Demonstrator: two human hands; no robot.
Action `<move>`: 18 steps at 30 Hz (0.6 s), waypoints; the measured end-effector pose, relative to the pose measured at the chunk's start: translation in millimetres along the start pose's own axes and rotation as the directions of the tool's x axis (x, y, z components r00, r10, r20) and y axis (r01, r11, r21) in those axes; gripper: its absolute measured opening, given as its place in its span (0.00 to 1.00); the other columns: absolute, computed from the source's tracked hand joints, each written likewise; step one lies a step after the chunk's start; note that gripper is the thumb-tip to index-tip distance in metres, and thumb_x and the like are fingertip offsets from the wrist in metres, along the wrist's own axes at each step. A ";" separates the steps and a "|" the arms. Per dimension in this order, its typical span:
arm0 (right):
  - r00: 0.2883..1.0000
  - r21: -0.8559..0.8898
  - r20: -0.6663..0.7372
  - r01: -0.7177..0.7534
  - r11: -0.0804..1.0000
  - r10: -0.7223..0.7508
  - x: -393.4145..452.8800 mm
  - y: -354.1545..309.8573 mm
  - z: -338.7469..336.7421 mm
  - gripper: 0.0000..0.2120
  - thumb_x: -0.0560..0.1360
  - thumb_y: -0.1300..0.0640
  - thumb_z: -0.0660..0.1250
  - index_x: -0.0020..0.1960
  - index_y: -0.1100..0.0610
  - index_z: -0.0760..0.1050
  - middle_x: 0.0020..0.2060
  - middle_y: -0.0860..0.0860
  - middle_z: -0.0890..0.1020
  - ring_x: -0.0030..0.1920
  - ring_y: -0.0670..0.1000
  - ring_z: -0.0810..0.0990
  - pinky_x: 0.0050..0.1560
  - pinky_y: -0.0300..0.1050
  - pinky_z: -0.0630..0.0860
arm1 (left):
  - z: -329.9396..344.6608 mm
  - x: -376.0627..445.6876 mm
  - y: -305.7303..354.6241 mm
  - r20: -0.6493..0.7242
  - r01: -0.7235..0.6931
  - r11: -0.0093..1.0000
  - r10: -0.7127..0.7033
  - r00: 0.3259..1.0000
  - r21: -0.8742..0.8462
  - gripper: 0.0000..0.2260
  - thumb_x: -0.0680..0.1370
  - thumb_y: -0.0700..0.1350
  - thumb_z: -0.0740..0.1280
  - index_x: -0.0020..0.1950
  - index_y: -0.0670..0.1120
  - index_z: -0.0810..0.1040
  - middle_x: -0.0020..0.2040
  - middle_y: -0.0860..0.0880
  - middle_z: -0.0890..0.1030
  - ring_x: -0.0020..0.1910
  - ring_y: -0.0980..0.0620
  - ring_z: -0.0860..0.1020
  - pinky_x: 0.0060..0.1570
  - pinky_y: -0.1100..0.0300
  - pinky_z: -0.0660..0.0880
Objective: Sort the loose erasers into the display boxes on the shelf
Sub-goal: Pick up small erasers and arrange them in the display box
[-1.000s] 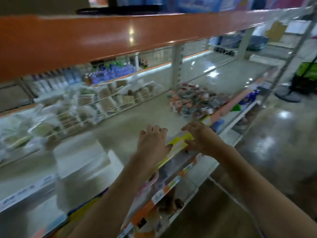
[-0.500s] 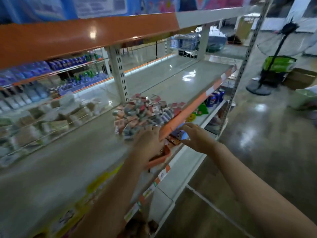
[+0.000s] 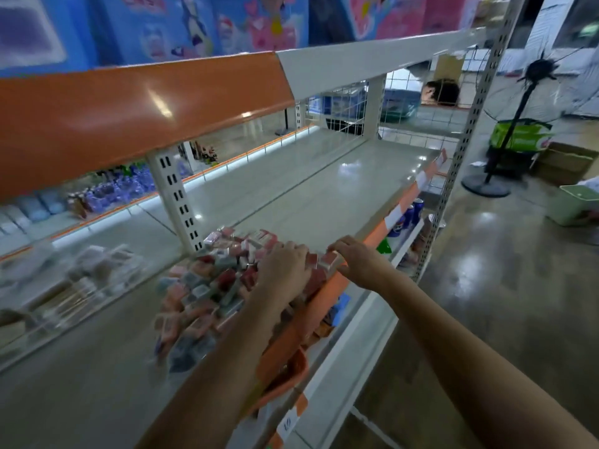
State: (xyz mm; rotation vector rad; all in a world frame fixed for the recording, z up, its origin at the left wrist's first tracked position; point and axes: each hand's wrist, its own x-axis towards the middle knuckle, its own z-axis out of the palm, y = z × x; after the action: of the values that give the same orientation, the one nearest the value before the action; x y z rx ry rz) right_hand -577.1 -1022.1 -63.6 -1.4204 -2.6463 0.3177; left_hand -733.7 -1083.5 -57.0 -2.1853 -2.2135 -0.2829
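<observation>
Resting flat on blocky wrapped erasers (image 3: 207,286), left hand (image 3: 283,267); right hand (image 3: 359,262) pinches one.

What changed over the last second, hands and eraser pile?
Both hands moved along the shelf edge to the eraser pile: the left hand now rests on it, the right hand pinches one eraser. The pile itself stayed put.

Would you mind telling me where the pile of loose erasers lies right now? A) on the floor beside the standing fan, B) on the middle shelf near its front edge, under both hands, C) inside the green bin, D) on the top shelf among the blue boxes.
B: the pile of erasers lies on the grey shelf by its orange front edge, with the left hand and right hand on it.
</observation>
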 end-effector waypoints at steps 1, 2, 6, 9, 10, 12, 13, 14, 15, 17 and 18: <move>1.000 -0.005 0.017 0.010 1.000 -0.010 9.3 3.8 0.6 0.20 0.77 0.58 0.61 0.69 0.53 0.67 0.67 0.52 0.68 0.65 0.54 0.71 0.63 0.45 0.67 | 5.0 8.9 -0.9 0.018 0.007 1.000 -0.007 1.000 0.008 0.16 0.78 0.49 0.62 0.64 0.46 0.73 0.59 0.47 0.76 0.60 0.46 0.71 0.58 0.52 0.70; 0.999 -0.012 0.030 0.024 1.000 -0.023 17.4 7.3 1.1 0.20 0.77 0.59 0.61 0.69 0.52 0.67 0.67 0.52 0.69 0.65 0.54 0.70 0.62 0.45 0.67 | 9.7 15.9 -1.1 0.036 0.018 1.000 -0.019 0.999 0.025 0.15 0.78 0.49 0.62 0.62 0.46 0.73 0.58 0.46 0.77 0.60 0.46 0.71 0.60 0.52 0.70; 0.991 -0.001 0.098 0.094 0.996 -0.093 45.0 22.3 4.9 0.18 0.77 0.59 0.61 0.66 0.52 0.71 0.65 0.53 0.71 0.64 0.54 0.71 0.64 0.48 0.68 | 23.2 34.9 -0.2 0.095 0.076 0.994 -0.084 0.992 0.080 0.15 0.78 0.52 0.63 0.58 0.44 0.76 0.55 0.45 0.79 0.58 0.45 0.74 0.56 0.54 0.70; 0.966 -0.012 0.191 0.181 0.983 -0.175 63.8 36.8 7.2 0.15 0.76 0.58 0.63 0.62 0.52 0.75 0.58 0.54 0.76 0.61 0.55 0.72 0.62 0.49 0.69 | 30.1 42.1 4.5 0.083 0.141 0.987 -0.148 0.986 0.078 0.16 0.78 0.54 0.62 0.58 0.45 0.77 0.53 0.45 0.79 0.56 0.46 0.74 0.54 0.55 0.69; 0.957 -0.013 0.207 0.210 0.978 -0.203 67.8 39.1 7.1 0.15 0.76 0.58 0.64 0.62 0.52 0.75 0.56 0.54 0.77 0.59 0.54 0.72 0.60 0.49 0.69 | 31.5 43.5 5.9 0.079 0.158 0.984 -0.165 0.983 0.082 0.15 0.78 0.53 0.62 0.58 0.45 0.77 0.53 0.45 0.80 0.57 0.46 0.74 0.55 0.55 0.69; 0.940 0.005 0.220 0.267 0.964 -0.261 78.4 45.5 6.1 0.14 0.75 0.58 0.64 0.61 0.54 0.75 0.56 0.53 0.76 0.58 0.53 0.72 0.58 0.48 0.70 | 35.0 48.7 10.6 0.079 0.217 0.972 -0.224 0.971 0.087 0.15 0.77 0.53 0.63 0.58 0.45 0.77 0.54 0.46 0.79 0.58 0.46 0.73 0.56 0.54 0.68; 0.933 0.016 0.217 0.292 0.956 -0.289 83.4 49.2 6.3 0.14 0.75 0.58 0.64 0.61 0.54 0.75 0.56 0.53 0.76 0.58 0.53 0.72 0.58 0.48 0.70 | 36.0 51.5 12.8 0.077 0.247 0.965 -0.253 0.964 0.084 0.15 0.76 0.53 0.64 0.57 0.45 0.76 0.54 0.46 0.79 0.58 0.46 0.73 0.57 0.54 0.68; 0.925 0.027 0.208 0.319 0.947 -0.318 88.8 53.4 7.1 0.13 0.76 0.57 0.64 0.60 0.54 0.75 0.55 0.53 0.76 0.57 0.53 0.72 0.57 0.47 0.70 | 36.5 54.6 14.9 0.076 0.275 0.958 -0.282 0.956 0.085 0.15 0.76 0.53 0.65 0.57 0.45 0.76 0.54 0.46 0.79 0.57 0.46 0.73 0.57 0.54 0.68; 0.917 0.042 0.199 0.343 0.938 -0.345 93.2 58.2 7.8 0.13 0.76 0.56 0.64 0.59 0.54 0.75 0.55 0.53 0.76 0.57 0.52 0.72 0.56 0.46 0.70 | 37.4 57.2 16.5 0.072 0.300 0.949 -0.307 0.949 0.093 0.15 0.76 0.53 0.66 0.57 0.46 0.76 0.54 0.46 0.79 0.57 0.46 0.74 0.56 0.54 0.69; 0.899 0.097 0.178 0.388 0.916 -0.400 101.5 68.7 8.9 0.12 0.76 0.55 0.64 0.59 0.54 0.75 0.54 0.52 0.77 0.56 0.52 0.72 0.54 0.42 0.68 | 39.2 61.3 18.5 0.047 0.337 0.937 -0.342 0.938 0.097 0.13 0.76 0.51 0.65 0.58 0.47 0.76 0.54 0.47 0.79 0.56 0.48 0.74 0.57 0.55 0.69; 0.889 0.134 0.171 0.406 0.904 -0.425 104.9 73.8 9.0 0.12 0.76 0.55 0.64 0.59 0.54 0.75 0.53 0.52 0.77 0.56 0.51 0.72 0.53 0.39 0.67 | 39.4 62.3 18.8 0.034 0.357 0.932 -0.360 0.933 0.066 0.13 0.77 0.51 0.64 0.58 0.47 0.77 0.55 0.47 0.79 0.56 0.48 0.73 0.57 0.55 0.69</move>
State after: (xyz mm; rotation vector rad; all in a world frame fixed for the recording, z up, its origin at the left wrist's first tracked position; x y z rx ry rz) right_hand -577.2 -896.1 -89.3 -0.7929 -2.9530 0.5492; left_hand -711.8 -1016.2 -84.9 -1.7628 -2.6023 -0.1705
